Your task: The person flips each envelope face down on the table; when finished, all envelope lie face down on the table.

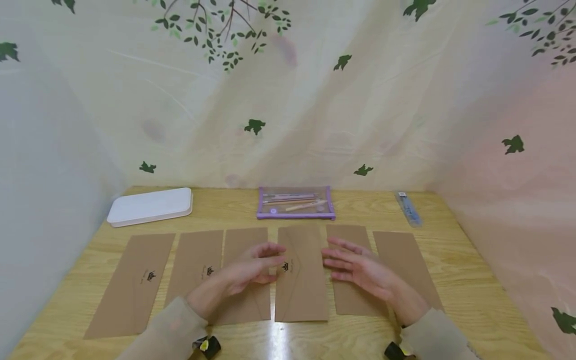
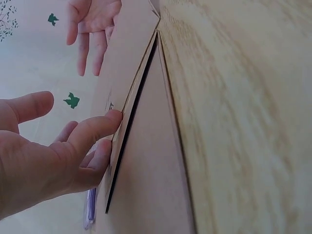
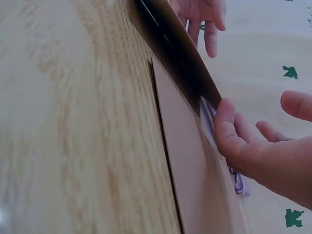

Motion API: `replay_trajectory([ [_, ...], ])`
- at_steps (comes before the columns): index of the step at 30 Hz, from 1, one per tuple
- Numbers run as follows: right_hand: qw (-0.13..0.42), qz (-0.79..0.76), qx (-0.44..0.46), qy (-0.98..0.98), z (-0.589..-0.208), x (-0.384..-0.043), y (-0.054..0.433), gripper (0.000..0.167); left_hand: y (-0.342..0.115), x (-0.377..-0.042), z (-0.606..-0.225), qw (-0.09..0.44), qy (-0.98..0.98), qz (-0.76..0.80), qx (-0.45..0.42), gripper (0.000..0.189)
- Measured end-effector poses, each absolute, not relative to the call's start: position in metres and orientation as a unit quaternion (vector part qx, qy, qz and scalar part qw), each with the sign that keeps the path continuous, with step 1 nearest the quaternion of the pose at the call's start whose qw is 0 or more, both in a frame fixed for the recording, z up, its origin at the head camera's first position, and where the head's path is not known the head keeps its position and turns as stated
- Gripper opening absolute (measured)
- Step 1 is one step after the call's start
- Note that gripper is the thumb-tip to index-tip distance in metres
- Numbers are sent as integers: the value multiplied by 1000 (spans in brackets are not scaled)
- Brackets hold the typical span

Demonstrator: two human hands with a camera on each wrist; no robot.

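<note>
Between the two hands, fourth from the left in a row of six, we recorded the middle brown envelope [image 1: 303, 292]; its long axis ran away from the person, so the left hand [image 1: 249, 267] lay off one long side and the right hand [image 1: 362, 270] off the other; both reached across that axis rather than along it. We judged this crosswise bracketing to be the relation that mattered; a pull from one side alone would, in our estimate, have turned the paper. The left hand was marginally nearer, its fingertips overlapping the long side by a small dark print [image 1: 285, 267]; the right fingertips came to the opposite side. We noted both hands relaxed, fingers lightly bent and spread, neither curled round the envelope; the wrist views put fingertips against a raised brown edge with a dark gap beneath; we read the envelope as at least partly off the table [image 1: 360, 335]; how much cleared the wood we could not tell. Neighbouring envelopes [image 1: 355, 297] appeared flat just beside it; a purple-edged pouch [image 1: 296, 216] lay just beyond its far end.
</note>
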State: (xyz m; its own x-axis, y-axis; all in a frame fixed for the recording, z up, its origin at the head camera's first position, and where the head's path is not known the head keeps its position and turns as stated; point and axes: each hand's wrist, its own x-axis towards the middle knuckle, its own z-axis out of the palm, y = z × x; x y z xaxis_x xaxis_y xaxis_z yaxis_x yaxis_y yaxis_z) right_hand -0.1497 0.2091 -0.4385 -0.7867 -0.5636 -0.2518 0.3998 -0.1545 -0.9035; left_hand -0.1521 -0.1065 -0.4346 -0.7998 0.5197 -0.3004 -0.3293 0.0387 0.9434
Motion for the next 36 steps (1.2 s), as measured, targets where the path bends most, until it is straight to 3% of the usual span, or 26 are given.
replay_trajectory([
  [14, 306, -770, -68, 556, -437, -149, 205, 60, -107, -153, -436, 309, 650, 692, 67, 52],
  [36, 290, -799, -75, 522, -425, -149, 193, 57, -103, -165, -423, 358, 627, 685, 92, 64],
])
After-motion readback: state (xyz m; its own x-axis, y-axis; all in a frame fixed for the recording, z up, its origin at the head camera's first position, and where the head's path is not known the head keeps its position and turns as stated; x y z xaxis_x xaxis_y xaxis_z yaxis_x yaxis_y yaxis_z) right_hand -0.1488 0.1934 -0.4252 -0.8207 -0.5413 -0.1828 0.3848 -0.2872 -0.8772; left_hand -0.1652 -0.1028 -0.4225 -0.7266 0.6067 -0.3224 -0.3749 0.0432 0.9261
